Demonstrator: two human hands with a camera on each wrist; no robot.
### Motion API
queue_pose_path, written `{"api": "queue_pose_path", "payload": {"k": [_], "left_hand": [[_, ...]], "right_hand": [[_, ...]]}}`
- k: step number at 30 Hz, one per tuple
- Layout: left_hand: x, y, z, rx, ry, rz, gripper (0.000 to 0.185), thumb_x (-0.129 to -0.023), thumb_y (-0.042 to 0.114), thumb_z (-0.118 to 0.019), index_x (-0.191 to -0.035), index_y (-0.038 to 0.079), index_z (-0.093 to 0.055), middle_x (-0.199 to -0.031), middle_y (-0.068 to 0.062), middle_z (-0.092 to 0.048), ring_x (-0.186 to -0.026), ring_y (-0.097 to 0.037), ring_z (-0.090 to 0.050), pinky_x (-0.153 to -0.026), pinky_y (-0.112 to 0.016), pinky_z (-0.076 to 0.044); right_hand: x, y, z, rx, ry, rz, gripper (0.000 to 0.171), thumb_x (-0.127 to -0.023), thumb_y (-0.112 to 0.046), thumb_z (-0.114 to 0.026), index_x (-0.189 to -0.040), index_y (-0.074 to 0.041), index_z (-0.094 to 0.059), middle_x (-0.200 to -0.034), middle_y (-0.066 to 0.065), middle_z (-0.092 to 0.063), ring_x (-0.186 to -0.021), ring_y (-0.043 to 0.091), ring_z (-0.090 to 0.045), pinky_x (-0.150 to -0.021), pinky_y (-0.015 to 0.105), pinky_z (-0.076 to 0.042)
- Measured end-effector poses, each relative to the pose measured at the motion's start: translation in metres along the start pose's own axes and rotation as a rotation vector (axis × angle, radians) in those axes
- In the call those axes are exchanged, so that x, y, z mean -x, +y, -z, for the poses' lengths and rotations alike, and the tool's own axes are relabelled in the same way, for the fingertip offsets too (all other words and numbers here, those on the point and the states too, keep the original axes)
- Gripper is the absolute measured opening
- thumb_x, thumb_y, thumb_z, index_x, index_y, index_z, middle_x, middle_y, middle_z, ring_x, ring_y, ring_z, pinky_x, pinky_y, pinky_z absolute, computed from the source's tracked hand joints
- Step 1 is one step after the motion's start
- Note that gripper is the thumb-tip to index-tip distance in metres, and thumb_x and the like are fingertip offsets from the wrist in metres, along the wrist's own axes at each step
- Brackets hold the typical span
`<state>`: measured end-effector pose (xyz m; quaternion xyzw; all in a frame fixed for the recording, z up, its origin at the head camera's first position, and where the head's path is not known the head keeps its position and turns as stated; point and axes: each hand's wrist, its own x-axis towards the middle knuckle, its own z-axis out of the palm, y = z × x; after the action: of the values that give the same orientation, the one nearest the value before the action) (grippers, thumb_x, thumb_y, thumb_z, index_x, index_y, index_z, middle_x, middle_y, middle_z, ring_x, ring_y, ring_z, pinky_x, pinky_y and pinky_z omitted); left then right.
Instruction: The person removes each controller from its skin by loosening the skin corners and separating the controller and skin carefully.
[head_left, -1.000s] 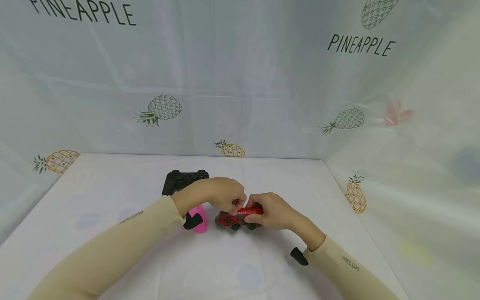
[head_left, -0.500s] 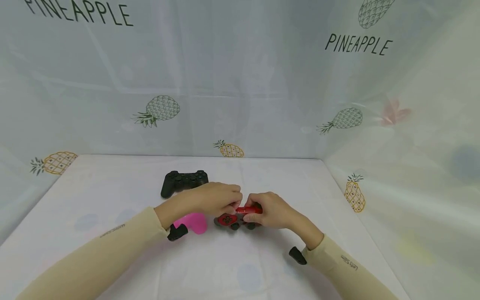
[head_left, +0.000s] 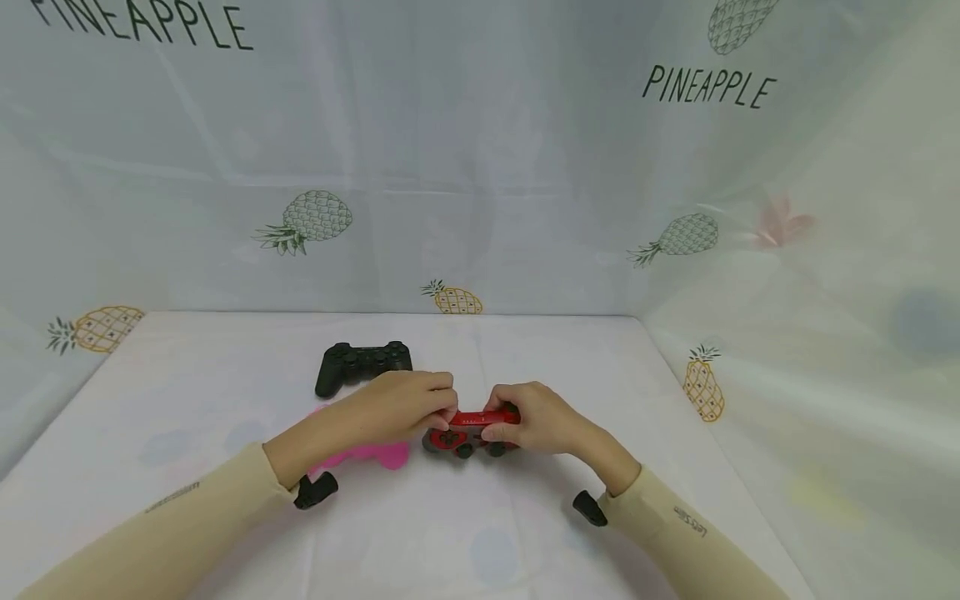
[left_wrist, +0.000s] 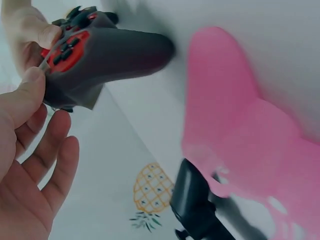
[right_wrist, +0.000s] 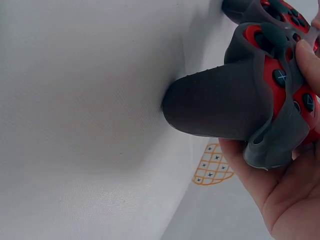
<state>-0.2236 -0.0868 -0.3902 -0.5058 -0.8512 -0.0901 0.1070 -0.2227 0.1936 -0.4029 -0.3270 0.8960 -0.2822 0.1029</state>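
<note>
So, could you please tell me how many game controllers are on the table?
2. The red controller sits near the middle, held between the left hand and right hand; the black controller lies behind, untouched. None appears hidden.

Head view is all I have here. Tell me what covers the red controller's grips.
Observer: A grey sleeve wraps the red controller; its grip touches the white table.
Operator: Report the right hand.
Observer: The right hand cups it from beneath, a fingertip on the face.
Operator: Now the left.
Observer: The left hand has its thumb pressed on the sleeve's edge; the pink cover lies flat alongside.
</note>
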Motion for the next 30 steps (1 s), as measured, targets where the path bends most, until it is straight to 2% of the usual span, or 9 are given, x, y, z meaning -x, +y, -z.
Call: {"api": "queue_pose_path", "payload": {"k": [5,8,10,14,16,22,26,30], "left_hand": [[0.013,-0.003,0.001,-0.015,-0.002,0.005,0.020,-0.096,0.035,-0.078,-0.090,0.025,-0.062,-0.087,0.013,-0.048,-0.073,-0.002,-0.051,-0.069,-0.023,-0.049],[0.019,-0.004,0.003,0.011,-0.013,0.028,0.020,-0.095,0.036,-0.078,-0.090,0.025,-0.062,-0.087,0.015,-0.048,-0.074,-0.002,-0.052,-0.070,-0.024,-0.050],[0.022,-0.006,0.005,0.055,-0.032,0.068,0.020,-0.096,0.036,-0.078,-0.089,0.027,-0.062,-0.086,0.016,-0.049,-0.074,-0.001,-0.051,-0.069,-0.025,-0.049],[0.026,-0.009,0.004,0.203,-0.077,0.186,0.020,-0.098,0.035,-0.077,-0.088,0.032,-0.060,-0.087,0.021,-0.051,-0.074,0.000,-0.051,-0.069,-0.025,-0.047],[0.025,-0.009,0.002,0.293,-0.076,0.235,0.021,-0.098,0.033,-0.078,-0.087,0.033,-0.060,-0.088,0.023,-0.055,-0.074,0.000,-0.052,-0.068,-0.025,-0.047],[0.023,-0.004,-0.005,0.518,-0.019,0.334,0.020,-0.095,0.023,-0.083,-0.089,0.031,-0.065,-0.090,0.022,-0.067,-0.076,-0.002,-0.062,-0.069,-0.027,-0.053],[0.027,0.002,-0.007,0.671,-0.009,0.452,0.017,-0.096,0.018,-0.082,-0.098,0.027,-0.068,-0.095,0.015,-0.072,-0.079,-0.010,-0.073,-0.073,-0.029,-0.056],[0.031,0.004,-0.007,0.753,0.029,0.540,0.025,-0.096,0.017,-0.081,-0.112,0.020,-0.063,-0.100,0.009,-0.075,-0.084,-0.014,-0.077,-0.079,-0.032,-0.059]], "right_hand": [[0.001,0.001,-0.001,-0.007,-0.007,-0.014,0.019,-0.094,-0.032,-0.084,-0.103,-0.020,-0.071,-0.080,-0.014,-0.069,-0.068,0.007,-0.059,-0.064,0.028,-0.049],[0.001,0.000,-0.001,-0.003,-0.003,-0.015,0.021,-0.094,-0.033,-0.084,-0.104,-0.020,-0.072,-0.082,-0.015,-0.069,-0.070,0.007,-0.059,-0.065,0.028,-0.049],[0.001,0.000,-0.001,-0.002,-0.001,-0.016,0.021,-0.093,-0.033,-0.084,-0.104,-0.020,-0.072,-0.084,-0.015,-0.070,-0.071,0.007,-0.059,-0.065,0.028,-0.049],[0.001,0.000,-0.001,-0.002,0.001,-0.020,0.022,-0.093,-0.033,-0.085,-0.105,-0.021,-0.072,-0.085,-0.014,-0.070,-0.072,0.007,-0.059,-0.065,0.028,-0.049],[0.001,0.000,-0.002,-0.003,0.004,-0.018,0.022,-0.093,-0.033,-0.085,-0.106,-0.020,-0.072,-0.085,-0.014,-0.070,-0.071,0.007,-0.059,-0.065,0.028,-0.049],[0.001,0.002,-0.003,0.003,0.014,-0.023,0.022,-0.093,-0.034,-0.084,-0.106,-0.021,-0.071,-0.087,-0.014,-0.070,-0.073,0.007,-0.059,-0.066,0.028,-0.049],[-0.001,0.002,-0.003,0.007,0.020,-0.034,0.023,-0.093,-0.035,-0.084,-0.106,-0.021,-0.071,-0.084,-0.014,-0.068,-0.071,0.007,-0.058,-0.065,0.027,-0.048],[-0.003,0.002,-0.004,0.009,0.028,-0.044,0.022,-0.093,-0.036,-0.084,-0.105,-0.023,-0.071,-0.081,-0.015,-0.067,-0.070,0.007,-0.058,-0.065,0.027,-0.048]]}}
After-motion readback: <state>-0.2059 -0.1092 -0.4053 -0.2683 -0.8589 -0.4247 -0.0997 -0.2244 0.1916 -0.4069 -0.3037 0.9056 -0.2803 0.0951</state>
